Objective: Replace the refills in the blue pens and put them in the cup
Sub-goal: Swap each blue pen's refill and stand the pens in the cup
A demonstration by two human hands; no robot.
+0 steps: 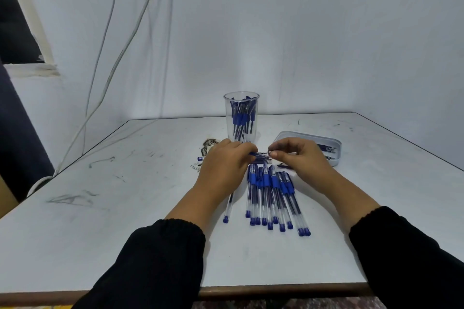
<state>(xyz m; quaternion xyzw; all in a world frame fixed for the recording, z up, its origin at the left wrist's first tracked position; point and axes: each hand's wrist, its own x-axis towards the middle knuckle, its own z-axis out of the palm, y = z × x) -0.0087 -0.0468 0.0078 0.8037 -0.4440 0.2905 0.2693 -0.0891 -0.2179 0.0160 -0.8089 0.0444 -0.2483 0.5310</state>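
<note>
Both hands work one slim clear-barrelled blue pen (229, 204) over the white counter (125, 208): the left hand (226, 165) curled round its grip end, the right hand (298, 155) pinching something tiny at its tip. It looks light, stiff and slick, best held at the rubber sleeve. Finished pens stand in the clear plastic cup (241, 118) just behind.

Table (100, 221) is showing white, with grey scuffs and a brown front edge. On it, pens (270, 195) are showing clear barrels with blue grips and blue end caps. Behind them, the cup (241, 118) is showing clear, holding blue pens. Right of the cup, the tray (335, 155) is showing pale grey. Sleeves (155, 266) are showing black.
</note>
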